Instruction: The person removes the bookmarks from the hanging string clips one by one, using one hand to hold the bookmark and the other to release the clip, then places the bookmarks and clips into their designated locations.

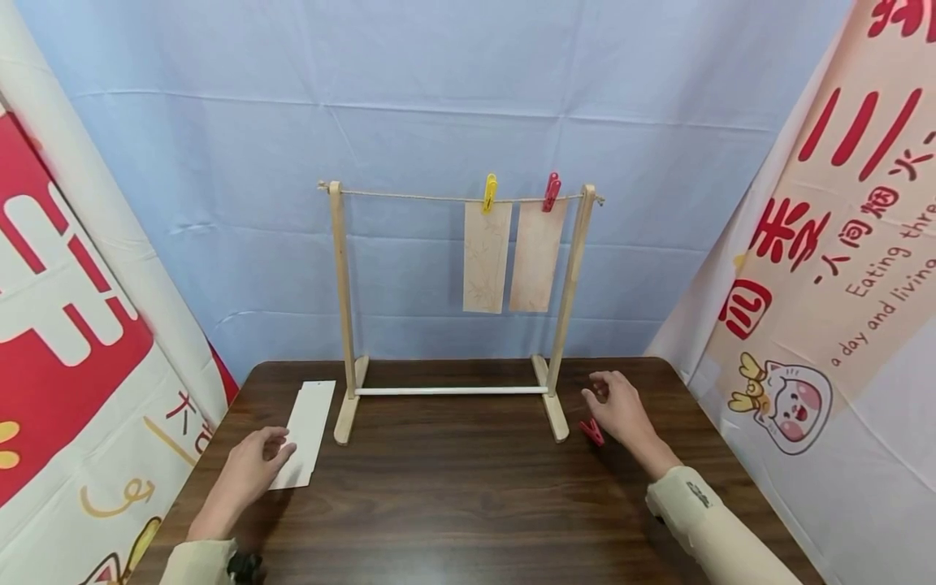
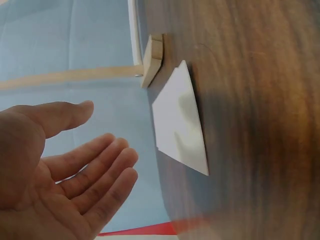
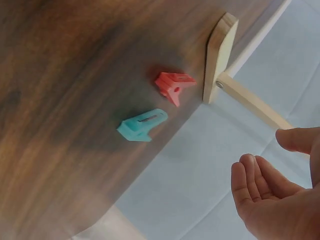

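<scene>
Above the lower end of a small stack of white paper strips (image 1: 310,418) on the table's left side, my left hand (image 1: 249,471) hovers with relaxed fingers and holds nothing. The left wrist view shows the strips (image 2: 177,120) lying flat, apart from the fingertips. My right hand (image 1: 621,406) hangs loosely curved over the right side, empty. Below it lies a red clothespin (image 1: 592,432). In the right wrist view a teal clothespin (image 3: 141,125) lies beside the red clothespin (image 3: 173,86); the hand hides the teal one from the head view.
A wooden rack (image 1: 341,292) with a string (image 1: 409,196) stands at the table's back. A yellow clothespin (image 1: 490,193) and a red one (image 1: 552,192) clip two beige paper strips (image 1: 486,260) to the string's right half. A white rod (image 1: 449,391) joins the feet.
</scene>
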`<move>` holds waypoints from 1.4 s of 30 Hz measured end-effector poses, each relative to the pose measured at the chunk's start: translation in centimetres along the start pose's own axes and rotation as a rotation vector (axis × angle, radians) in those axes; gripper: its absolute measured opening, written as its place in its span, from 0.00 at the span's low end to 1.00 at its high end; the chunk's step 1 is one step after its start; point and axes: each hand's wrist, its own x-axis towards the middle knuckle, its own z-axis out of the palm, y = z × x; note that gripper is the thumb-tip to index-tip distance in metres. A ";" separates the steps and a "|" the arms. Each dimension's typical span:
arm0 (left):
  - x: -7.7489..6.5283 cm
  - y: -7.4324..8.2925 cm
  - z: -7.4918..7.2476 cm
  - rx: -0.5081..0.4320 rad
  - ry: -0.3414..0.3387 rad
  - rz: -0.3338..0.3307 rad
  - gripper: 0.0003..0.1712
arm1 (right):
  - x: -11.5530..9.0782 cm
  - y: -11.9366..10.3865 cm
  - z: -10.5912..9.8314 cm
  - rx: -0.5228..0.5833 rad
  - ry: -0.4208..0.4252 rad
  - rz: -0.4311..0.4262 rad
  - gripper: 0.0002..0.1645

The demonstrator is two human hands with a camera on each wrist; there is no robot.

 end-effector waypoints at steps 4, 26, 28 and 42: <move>0.4 0.5 -0.1 0.000 0.017 0.026 0.23 | 0.3 -0.4 -0.3 -0.001 0.004 -0.019 0.21; 2.2 4.3 -0.2 -0.051 0.068 0.115 0.25 | 2.1 -4.1 -1.4 0.029 0.017 -0.109 0.22; 2.5 4.7 -0.3 -0.057 0.075 0.122 0.25 | 2.2 -4.4 -1.5 0.030 0.008 -0.113 0.22; 4.4 8.0 -0.6 -0.124 0.097 0.190 0.25 | 3.4 -6.0 -1.8 0.052 0.018 -0.162 0.23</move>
